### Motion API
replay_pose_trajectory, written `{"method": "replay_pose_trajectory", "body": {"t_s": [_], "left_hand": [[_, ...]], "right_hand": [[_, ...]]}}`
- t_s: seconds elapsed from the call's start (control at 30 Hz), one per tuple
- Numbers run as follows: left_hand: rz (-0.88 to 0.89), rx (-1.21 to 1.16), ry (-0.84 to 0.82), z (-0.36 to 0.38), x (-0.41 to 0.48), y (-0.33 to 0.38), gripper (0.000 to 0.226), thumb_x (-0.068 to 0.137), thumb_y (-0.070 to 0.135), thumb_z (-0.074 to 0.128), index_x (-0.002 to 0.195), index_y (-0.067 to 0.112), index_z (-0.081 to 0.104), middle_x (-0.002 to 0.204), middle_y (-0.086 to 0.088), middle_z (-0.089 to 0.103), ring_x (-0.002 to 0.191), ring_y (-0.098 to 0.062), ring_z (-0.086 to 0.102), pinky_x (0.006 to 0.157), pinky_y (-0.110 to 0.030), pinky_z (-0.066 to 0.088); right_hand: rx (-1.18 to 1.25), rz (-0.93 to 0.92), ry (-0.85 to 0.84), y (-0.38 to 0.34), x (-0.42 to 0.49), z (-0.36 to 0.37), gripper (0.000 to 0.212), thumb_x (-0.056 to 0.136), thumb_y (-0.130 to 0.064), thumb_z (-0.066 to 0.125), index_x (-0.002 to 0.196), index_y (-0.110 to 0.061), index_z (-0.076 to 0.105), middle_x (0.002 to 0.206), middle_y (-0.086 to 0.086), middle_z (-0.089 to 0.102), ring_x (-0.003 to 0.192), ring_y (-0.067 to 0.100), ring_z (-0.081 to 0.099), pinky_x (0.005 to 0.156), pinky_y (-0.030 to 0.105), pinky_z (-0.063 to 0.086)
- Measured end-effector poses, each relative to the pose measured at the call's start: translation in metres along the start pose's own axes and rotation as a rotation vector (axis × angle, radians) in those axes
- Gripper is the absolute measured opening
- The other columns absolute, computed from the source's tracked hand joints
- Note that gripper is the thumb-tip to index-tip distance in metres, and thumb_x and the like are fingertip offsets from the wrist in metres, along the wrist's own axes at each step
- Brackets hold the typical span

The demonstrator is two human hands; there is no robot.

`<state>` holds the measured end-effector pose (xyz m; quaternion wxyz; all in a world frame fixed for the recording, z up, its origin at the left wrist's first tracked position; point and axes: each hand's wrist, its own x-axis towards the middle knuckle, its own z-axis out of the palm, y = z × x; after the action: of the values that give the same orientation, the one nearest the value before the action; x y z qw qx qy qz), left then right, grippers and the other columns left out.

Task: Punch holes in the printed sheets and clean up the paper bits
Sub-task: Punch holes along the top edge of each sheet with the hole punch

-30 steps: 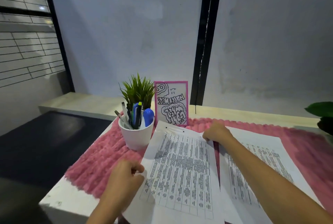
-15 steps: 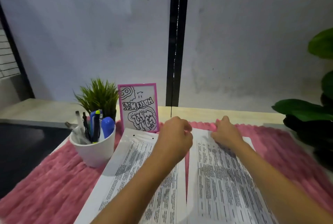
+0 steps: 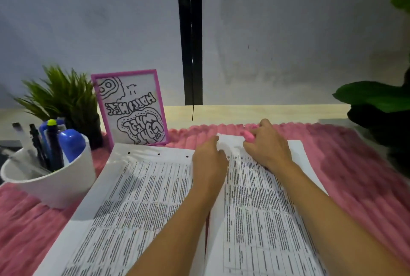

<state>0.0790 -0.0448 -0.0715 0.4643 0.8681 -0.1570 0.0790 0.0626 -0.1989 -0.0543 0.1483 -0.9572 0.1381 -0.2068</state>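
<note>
Two printed sheets lie side by side on a pink fluffy mat (image 3: 346, 164). The left sheet (image 3: 137, 198) shows three punched holes along its top edge. The right sheet (image 3: 261, 209) shows no holes along its top edge. My left hand (image 3: 209, 160) has curled fingers at the right sheet's top left corner and seems to pinch it. My right hand (image 3: 266, 144) rests on the top of the same sheet, its fingers curled round a small pink object (image 3: 248, 135), blurred and mostly hidden. No loose paper bits are visible.
A white cup (image 3: 51, 178) with pens and markers stands at the left, beside a small green plant (image 3: 62, 98). A pink-framed drawing (image 3: 131, 109) leans behind the left sheet. Dark green leaves (image 3: 377, 100) hang at the right. A wooden ledge (image 3: 266, 113) and a wall lie behind.
My view has swung right and closer. My left hand left the left sheet's lower corner and came to the right sheet's top. My right hand moved onto the right sheet and now holds something pink.
</note>
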Motion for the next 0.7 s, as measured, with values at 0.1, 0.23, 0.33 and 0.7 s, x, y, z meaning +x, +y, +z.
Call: {"method": "replay_pose_trajectory", "body": {"t_s": [0.1, 0.23, 0.33, 0.7], "left_hand": [[-0.029, -0.104, 0.04, -0.0006, 0.001, -0.0003, 0.042, 0.09, 0.003, 0.06, 0.13, 0.011, 0.052, 0.115, -0.004, 0.063, 0.102, -0.021, 0.064, 0.085, -0.038, 0.057], [-0.026, -0.151, 0.067, -0.0036, 0.0003, 0.002, 0.045, 0.087, 0.001, 0.062, 0.129, 0.012, 0.051, 0.104, -0.001, 0.062, 0.093, -0.019, 0.062, 0.083, -0.039, 0.057], [-0.035, -0.151, 0.072, -0.0045, 0.003, 0.0014, 0.025, 0.089, 0.008, 0.063, 0.114, 0.01, 0.06, 0.092, 0.0, 0.064, 0.083, -0.017, 0.062, 0.078, -0.042, 0.057], [0.003, -0.371, 0.02, -0.0065, 0.0037, 0.009, 0.013, 0.099, 0.013, 0.055, 0.09, 0.01, 0.064, 0.079, -0.012, 0.068, 0.068, -0.024, 0.06, 0.067, -0.04, 0.054]], "right_hand": [[0.079, -0.012, 0.06, -0.0004, -0.0003, -0.0019, 0.023, 0.092, -0.022, 0.051, 0.097, -0.012, 0.071, 0.096, 0.002, 0.045, 0.075, 0.015, 0.049, 0.057, 0.025, 0.036], [0.141, -0.01, 0.116, -0.0027, -0.0013, -0.0041, 0.021, 0.092, -0.023, 0.058, 0.096, -0.005, 0.068, 0.097, 0.001, 0.045, 0.074, 0.015, 0.05, 0.067, 0.028, 0.041], [0.17, -0.016, 0.181, -0.0026, -0.0022, -0.0054, 0.02, 0.089, -0.022, 0.062, 0.091, -0.003, 0.067, 0.094, 0.002, 0.046, 0.073, 0.018, 0.05, 0.064, 0.032, 0.045], [0.256, -0.144, 0.207, -0.0011, -0.0043, -0.0054, 0.021, 0.085, -0.02, 0.07, 0.103, -0.01, 0.075, 0.102, 0.003, 0.051, 0.081, 0.018, 0.055, 0.068, 0.029, 0.048]]}}
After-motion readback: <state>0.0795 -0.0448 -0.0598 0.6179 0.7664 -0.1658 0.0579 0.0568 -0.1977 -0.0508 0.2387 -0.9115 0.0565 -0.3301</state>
